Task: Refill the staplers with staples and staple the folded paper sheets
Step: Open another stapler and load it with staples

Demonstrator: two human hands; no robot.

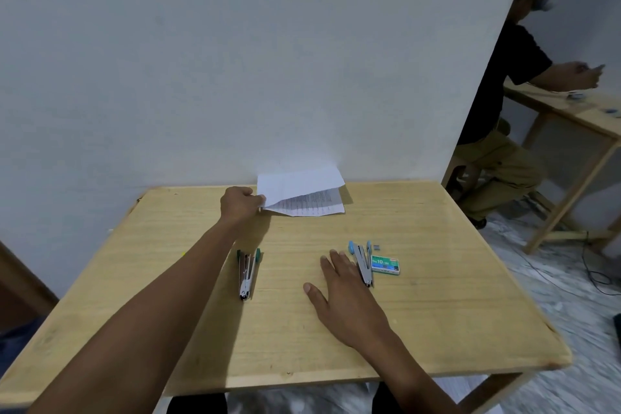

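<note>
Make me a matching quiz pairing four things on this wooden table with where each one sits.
1 green-handled metal stapler
2 blue-handled metal stapler
3 green cardboard staple box
4 white folded paper sheets

A gripped by the left hand
B farthest right
C just right of the right hand
D just right of the left forearm

Pairs: 1-D, 2-C, 3-B, 4-A

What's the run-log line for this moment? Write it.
left hand grips folded paper | right hand flat on table | green stapler, blue stapler, staple box on table
</note>
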